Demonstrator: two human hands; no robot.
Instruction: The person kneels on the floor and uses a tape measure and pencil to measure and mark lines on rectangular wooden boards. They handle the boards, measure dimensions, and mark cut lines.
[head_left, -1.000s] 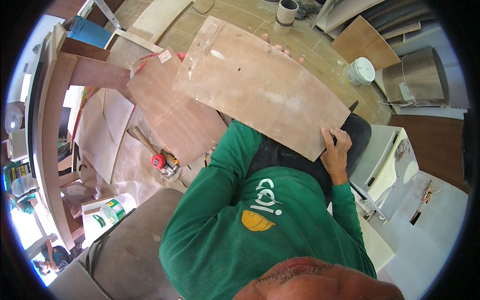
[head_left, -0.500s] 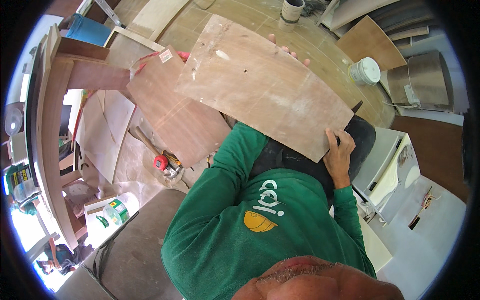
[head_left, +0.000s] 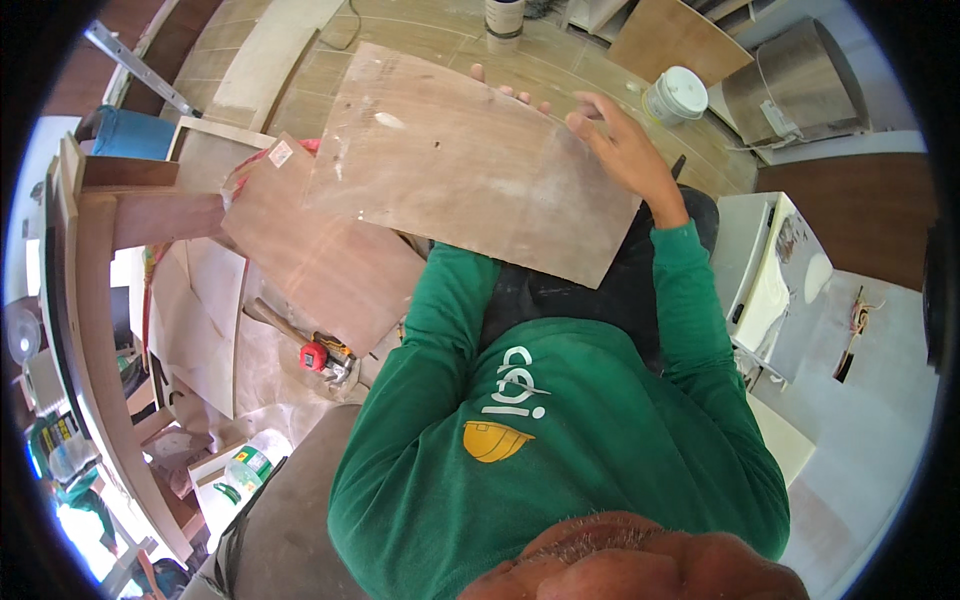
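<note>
A pale plywood board (head_left: 460, 180), with a small hole and white smears, lies across my dark-clothed lap. My left hand (head_left: 512, 94) grips it from underneath, only fingertips showing along the far edge. My right hand (head_left: 625, 155) is raised at the board's upper right, fingers apart and curved by that edge; whether they touch it I cannot tell. A second plywood piece (head_left: 330, 280) with a white sticker rests beneath and left of the first. Beside it lie a red tape measure (head_left: 312, 356) and a wooden-handled tool (head_left: 270, 322).
A wooden frame (head_left: 96, 300) stands at left, with a blue container (head_left: 135, 133) and a plastic bottle (head_left: 250, 465). A white bucket (head_left: 676, 95) and leaning panels (head_left: 665, 42) are at back right; a white cabinet (head_left: 760, 270) is beside me. Part of another person (head_left: 165, 575) shows at lower left.
My right hand has left the board's near right corner and risen to its far edge, fingers spreading. The board sits somewhat further left and tilted differently in view.
</note>
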